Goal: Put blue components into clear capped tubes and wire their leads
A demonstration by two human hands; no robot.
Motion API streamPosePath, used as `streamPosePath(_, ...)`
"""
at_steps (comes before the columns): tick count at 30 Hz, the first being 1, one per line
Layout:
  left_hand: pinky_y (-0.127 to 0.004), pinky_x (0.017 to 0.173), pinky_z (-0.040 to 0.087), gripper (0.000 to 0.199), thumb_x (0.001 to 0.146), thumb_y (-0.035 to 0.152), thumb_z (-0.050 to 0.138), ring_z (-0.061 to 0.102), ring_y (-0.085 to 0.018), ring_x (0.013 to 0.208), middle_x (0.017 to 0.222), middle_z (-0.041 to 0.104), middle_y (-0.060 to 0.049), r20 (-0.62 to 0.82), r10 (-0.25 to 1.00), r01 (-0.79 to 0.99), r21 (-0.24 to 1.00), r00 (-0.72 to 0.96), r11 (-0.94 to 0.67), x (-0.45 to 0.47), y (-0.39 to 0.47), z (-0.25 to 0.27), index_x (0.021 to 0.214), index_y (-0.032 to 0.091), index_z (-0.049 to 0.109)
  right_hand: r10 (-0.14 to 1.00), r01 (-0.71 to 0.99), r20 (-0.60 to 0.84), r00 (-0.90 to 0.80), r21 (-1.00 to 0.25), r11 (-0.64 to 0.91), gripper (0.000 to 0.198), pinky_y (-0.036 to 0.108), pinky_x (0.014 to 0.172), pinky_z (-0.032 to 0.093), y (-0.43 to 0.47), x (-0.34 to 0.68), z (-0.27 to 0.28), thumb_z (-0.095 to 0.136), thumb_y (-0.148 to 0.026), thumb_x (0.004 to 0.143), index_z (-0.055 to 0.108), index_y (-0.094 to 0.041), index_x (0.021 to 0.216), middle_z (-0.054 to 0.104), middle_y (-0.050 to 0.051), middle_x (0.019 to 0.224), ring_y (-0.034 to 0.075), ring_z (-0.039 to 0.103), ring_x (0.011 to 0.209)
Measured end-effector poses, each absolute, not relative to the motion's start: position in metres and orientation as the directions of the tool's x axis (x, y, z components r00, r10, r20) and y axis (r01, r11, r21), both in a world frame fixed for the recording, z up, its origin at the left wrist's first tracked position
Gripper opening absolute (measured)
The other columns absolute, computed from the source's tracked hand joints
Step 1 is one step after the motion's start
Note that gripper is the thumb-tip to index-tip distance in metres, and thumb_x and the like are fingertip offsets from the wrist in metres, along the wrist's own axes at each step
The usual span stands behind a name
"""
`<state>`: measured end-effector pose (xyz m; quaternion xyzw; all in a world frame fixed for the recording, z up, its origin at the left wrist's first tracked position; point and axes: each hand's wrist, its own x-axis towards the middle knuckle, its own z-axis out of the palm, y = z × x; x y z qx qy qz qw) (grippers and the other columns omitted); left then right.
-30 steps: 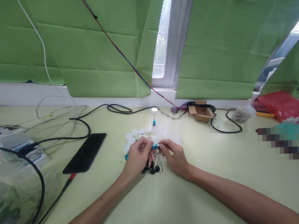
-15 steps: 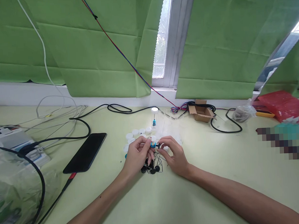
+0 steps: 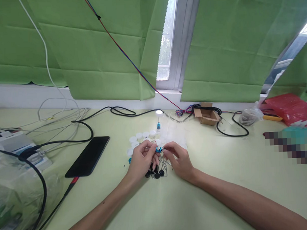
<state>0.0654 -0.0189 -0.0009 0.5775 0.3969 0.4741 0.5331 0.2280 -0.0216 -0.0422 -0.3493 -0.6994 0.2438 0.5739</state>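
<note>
Over the middle of the table, my left hand [image 3: 141,159] is closed on a small blue part [image 3: 158,149] with a thin metal rod running back between the fingers. My right hand [image 3: 179,158] pinches at the other end of this part, where a bit of black shows; the fingertips hide most of it. Beneath the hands lie several black round-headed pieces [image 3: 157,175] and bent metal wires [image 3: 166,167]. Just behind them are several white round caps [image 3: 139,136]. A similar blue piece [image 3: 158,126] with a needle-like tip stands upright in a clear container beyond the hands.
To the left lies a black phone [image 3: 88,157] with a cable plugged in, near a clear plastic bag [image 3: 17,202] and a white power strip [image 3: 30,154]. At the back are an open cardboard box [image 3: 207,117], black cables [image 3: 123,113] and a red bag [image 3: 288,109].
My right fingertips have come closer to the blue part, and less of the black end shows between them. My left hand stays nearly in place.
</note>
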Motion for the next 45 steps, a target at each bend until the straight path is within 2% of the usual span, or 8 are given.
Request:
streamPosePath(7, -0.021, 0.039, 0.039, 0.030, 0.089, 0.044, 0.060, 0.049, -0.010, 0.032, 0.049, 0.061, 0.003, 0.129, 0.962, -0.032, 0.992, 0.240, -0.125, 0.067, -0.020, -0.001, 0.073, 0.020, 0.052, 0.786, 0.177, 0.609, -0.109, -0.766, 0.618, 0.013, 0.026, 0.057, 0.054, -0.022, 0.228, -0.041, 0.052, -0.031, 0.097, 0.058, -0.020, 0.093, 0.061, -0.001, 0.071, 0.012, 0.059, 0.056)
streamPosePath(15, -0.021, 0.039, 0.040, 0.029, 0.088, 0.042, 0.062, 0.049, -0.009, 0.033, 0.049, 0.061, 0.002, 0.116, 0.968, -0.057, 0.993, 0.223, -0.105, 0.066, -0.020, 0.003, 0.072, 0.020, 0.052, 0.821, 0.127, 0.563, -0.097, -0.811, 0.571, 0.012, 0.025, 0.056, 0.051, -0.022, 0.228, -0.042, 0.052, -0.031, 0.097, 0.056, -0.020, 0.098, 0.059, -0.001, 0.072, 0.012, 0.059, 0.057)
streamPosePath(20, -0.020, 0.040, 0.041, 0.027, 0.089, 0.040, 0.061, 0.051, -0.009, 0.036, 0.051, 0.061, 0.001, 0.121, 0.974, -0.083, 0.991, 0.192, -0.107, 0.066, -0.021, 0.006, 0.073, 0.019, 0.054, 0.855, 0.080, 0.488, -0.176, -0.858, 0.507, 0.017, 0.024, 0.054, 0.047, -0.022, 0.230, -0.040, 0.059, -0.033, 0.094, 0.054, -0.019, 0.102, 0.058, -0.001, 0.073, 0.011, 0.055, 0.058)
streamPosePath(28, -0.020, 0.039, 0.039, 0.028, 0.091, 0.041, 0.059, 0.049, -0.009, 0.033, 0.048, 0.060, 0.003, 0.163, 0.957, -0.016, 0.986, 0.239, -0.164, 0.064, -0.020, -0.001, 0.074, 0.020, 0.052, 0.886, 0.033, 0.372, -0.278, -0.918, 0.395, 0.026, 0.022, 0.042, 0.033, -0.022, 0.232, -0.033, 0.052, -0.041, 0.098, 0.053, -0.018, 0.084, 0.047, -0.006, 0.056, 0.007, 0.040, 0.043)
streamPosePath(38, -0.020, 0.039, 0.040, 0.026, 0.092, 0.038, 0.056, 0.049, -0.009, 0.033, 0.048, 0.059, 0.004, 0.171, 0.950, 0.017, 0.983, 0.262, -0.181, 0.067, -0.022, 0.002, 0.074, 0.020, 0.049, 0.905, 0.090, 0.322, -0.278, -0.929, 0.358, 0.046, 0.023, 0.039, 0.029, -0.021, 0.233, -0.034, 0.042, -0.052, 0.100, 0.051, -0.019, 0.071, 0.042, -0.007, 0.046, 0.008, 0.035, 0.037)
streamPosePath(45, -0.021, 0.039, 0.040, 0.027, 0.092, 0.039, 0.056, 0.050, -0.010, 0.033, 0.049, 0.059, 0.004, 0.179, 0.947, 0.010, 0.982, 0.265, -0.189, 0.066, -0.022, 0.000, 0.074, 0.020, 0.050, 0.905, 0.130, 0.358, -0.228, -0.910, 0.393, 0.048, 0.024, 0.042, 0.032, -0.021, 0.232, -0.035, 0.040, -0.052, 0.100, 0.050, -0.019, 0.066, 0.043, -0.006, 0.044, 0.008, 0.036, 0.038)
